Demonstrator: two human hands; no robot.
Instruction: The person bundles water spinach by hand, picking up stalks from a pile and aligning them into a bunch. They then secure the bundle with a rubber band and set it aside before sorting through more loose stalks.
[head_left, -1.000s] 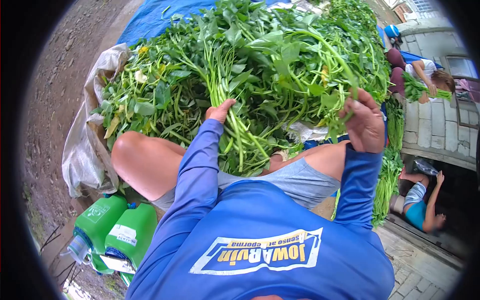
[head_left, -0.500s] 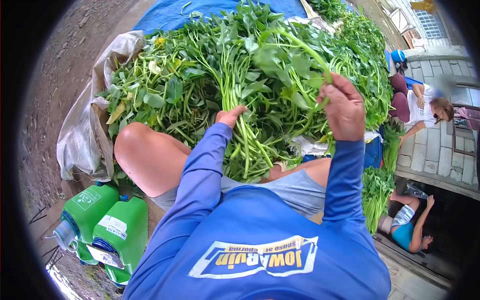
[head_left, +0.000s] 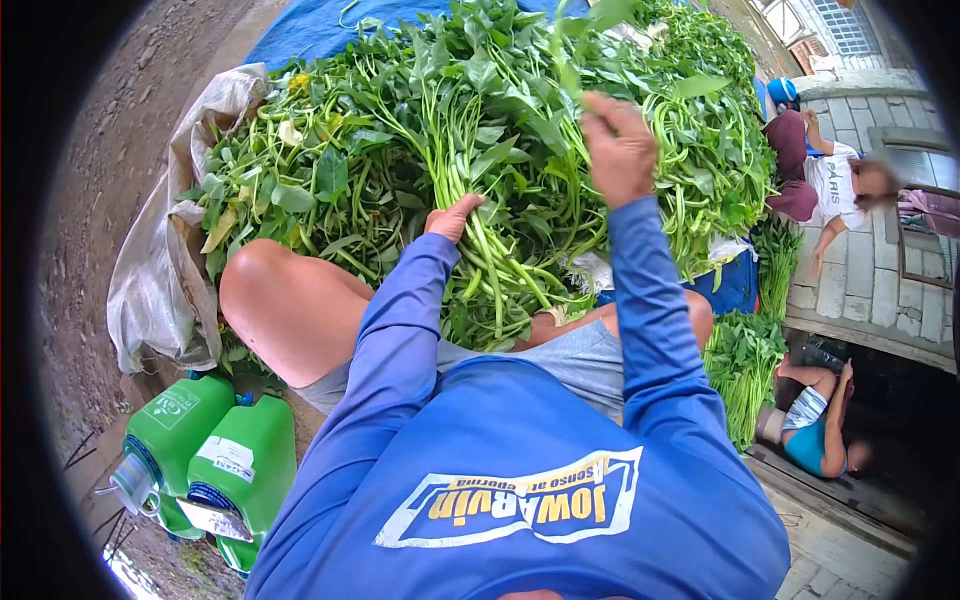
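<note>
Left hand [head_left: 455,218], fingers wrapped around a leafy bundle [head_left: 447,150], is at the heap of greens [head_left: 320,180]; right hand [head_left: 622,150] pinches a blurred stem [head_left: 567,76] above it. Green jugs [head_left: 262,432] stand nearby, contents unclear.

green jugs [head_left: 262,465] sit lower left, a blue container [head_left: 782,91] upper right.

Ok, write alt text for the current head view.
The left hand grips a bunch of green stems at a large leafy heap; the right hand holds a blurred stem. Green jugs are at left, two people at right.
</note>
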